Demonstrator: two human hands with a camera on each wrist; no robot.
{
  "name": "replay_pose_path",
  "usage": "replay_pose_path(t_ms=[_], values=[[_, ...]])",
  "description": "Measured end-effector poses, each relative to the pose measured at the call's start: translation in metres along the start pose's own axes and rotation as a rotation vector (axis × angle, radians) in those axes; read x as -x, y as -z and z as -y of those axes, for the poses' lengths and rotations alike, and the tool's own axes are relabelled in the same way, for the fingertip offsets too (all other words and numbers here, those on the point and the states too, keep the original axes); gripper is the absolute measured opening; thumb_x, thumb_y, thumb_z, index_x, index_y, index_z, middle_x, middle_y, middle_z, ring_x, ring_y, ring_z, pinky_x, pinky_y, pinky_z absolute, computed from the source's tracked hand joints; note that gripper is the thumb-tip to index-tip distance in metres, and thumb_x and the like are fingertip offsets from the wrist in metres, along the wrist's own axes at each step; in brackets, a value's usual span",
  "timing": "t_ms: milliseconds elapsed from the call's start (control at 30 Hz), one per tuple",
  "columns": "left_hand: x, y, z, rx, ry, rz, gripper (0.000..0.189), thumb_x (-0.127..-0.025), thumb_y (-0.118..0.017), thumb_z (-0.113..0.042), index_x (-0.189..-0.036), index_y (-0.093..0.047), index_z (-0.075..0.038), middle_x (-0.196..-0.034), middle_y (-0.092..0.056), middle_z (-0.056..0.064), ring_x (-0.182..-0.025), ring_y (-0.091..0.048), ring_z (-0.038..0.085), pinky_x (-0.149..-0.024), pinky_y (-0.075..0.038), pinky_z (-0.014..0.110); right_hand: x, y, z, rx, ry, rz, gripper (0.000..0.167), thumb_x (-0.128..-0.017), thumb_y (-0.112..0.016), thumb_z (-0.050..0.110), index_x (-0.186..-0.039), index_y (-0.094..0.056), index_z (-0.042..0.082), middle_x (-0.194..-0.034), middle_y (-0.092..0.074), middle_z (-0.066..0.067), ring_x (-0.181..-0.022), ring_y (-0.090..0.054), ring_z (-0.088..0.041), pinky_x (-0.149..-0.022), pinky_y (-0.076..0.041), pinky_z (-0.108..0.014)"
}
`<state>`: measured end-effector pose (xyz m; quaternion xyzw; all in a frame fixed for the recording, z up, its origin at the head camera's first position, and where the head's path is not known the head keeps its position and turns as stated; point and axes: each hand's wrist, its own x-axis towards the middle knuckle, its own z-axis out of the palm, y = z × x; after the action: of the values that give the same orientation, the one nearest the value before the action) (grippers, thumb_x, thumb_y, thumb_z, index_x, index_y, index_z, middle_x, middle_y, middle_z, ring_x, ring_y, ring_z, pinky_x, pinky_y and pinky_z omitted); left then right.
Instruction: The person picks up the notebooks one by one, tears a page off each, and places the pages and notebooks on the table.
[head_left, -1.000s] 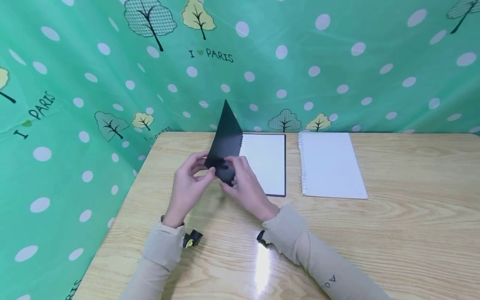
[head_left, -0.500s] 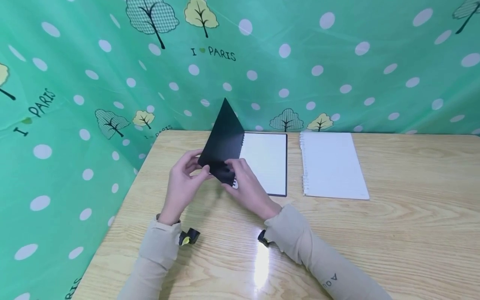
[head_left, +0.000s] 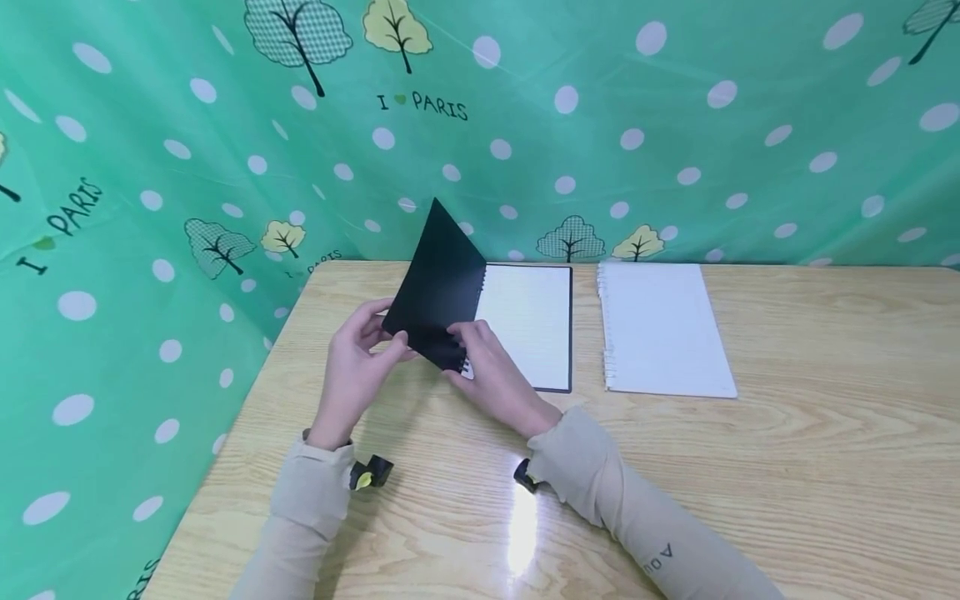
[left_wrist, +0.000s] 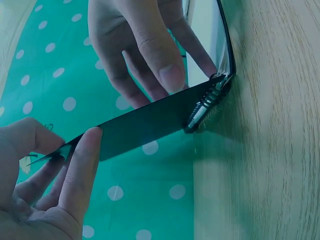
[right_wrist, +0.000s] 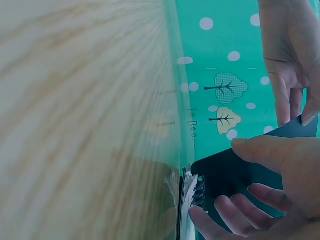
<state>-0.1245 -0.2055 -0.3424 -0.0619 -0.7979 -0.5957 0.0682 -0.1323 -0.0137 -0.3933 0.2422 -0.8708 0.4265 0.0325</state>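
A spiral notebook lies on the table with its black cover (head_left: 444, 271) raised on the left and its lined white page (head_left: 534, 325) exposed. My left hand (head_left: 354, 375) pinches the cover's lower left corner between thumb and fingers. Over the lower part of the cover is my right hand (head_left: 498, 383), beside the ring binding (left_wrist: 204, 106). In the right wrist view its fingers are spread loosely, one fingertip right at the page edges (right_wrist: 189, 195) by the rings. The thumb (right_wrist: 265, 154) overlaps the cover's edge there.
To the right lies a stack of white loose-leaf paper (head_left: 667, 329) with punched holes along its left side. A green dotted curtain (head_left: 622, 100) hangs behind and left of the wooden table (head_left: 832, 400). Small black devices sit at both wrists.
My left hand has moved left with the cover's corner, so the cover leans further left and shows more of its face. My right hand stays nearly in place by the rings.
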Motion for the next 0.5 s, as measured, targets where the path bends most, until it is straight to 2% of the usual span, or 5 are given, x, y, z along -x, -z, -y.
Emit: replay_pose_path(t_ms=[133,300,500], values=[[0.0,0.004,-0.001,-0.032,0.012,-0.019,0.041,-0.091,-0.064,0.002,-0.132,-0.057,-0.004,-0.098,-0.064,0.018,-0.08,-0.068,0.014,-0.069,-0.062,0.034,0.0,0.001,0.0,0.014,-0.025,0.038,0.054,-0.091,-0.073,0.014,-0.136,-0.048,0.0,-0.129,-0.051,-0.016,-0.119,-0.054,-0.025,-0.104,-0.047,-0.035],[0.0,0.011,-0.001,-0.085,0.026,-0.076,0.035,-0.092,-0.066,-0.004,-0.127,-0.059,-0.004,-0.097,-0.064,0.012,-0.081,-0.067,0.013,-0.069,-0.061,0.031,-0.001,0.003,0.001,0.031,-0.064,0.11,0.054,-0.092,-0.072,0.017,-0.137,-0.046,0.001,-0.132,-0.049,-0.016,-0.121,-0.051,-0.025,-0.106,-0.045,-0.035],[-0.002,0.015,-0.001,-0.073,0.037,-0.116,0.03,-0.094,-0.064,-0.004,-0.123,-0.061,-0.001,-0.097,-0.065,0.01,-0.08,-0.067,0.013,-0.069,-0.061,0.031,-0.001,0.003,0.001,0.043,-0.086,0.171,0.053,-0.094,-0.07,0.018,-0.138,-0.046,0.002,-0.133,-0.048,-0.016,-0.124,-0.047,-0.027,-0.106,-0.045,-0.037]])
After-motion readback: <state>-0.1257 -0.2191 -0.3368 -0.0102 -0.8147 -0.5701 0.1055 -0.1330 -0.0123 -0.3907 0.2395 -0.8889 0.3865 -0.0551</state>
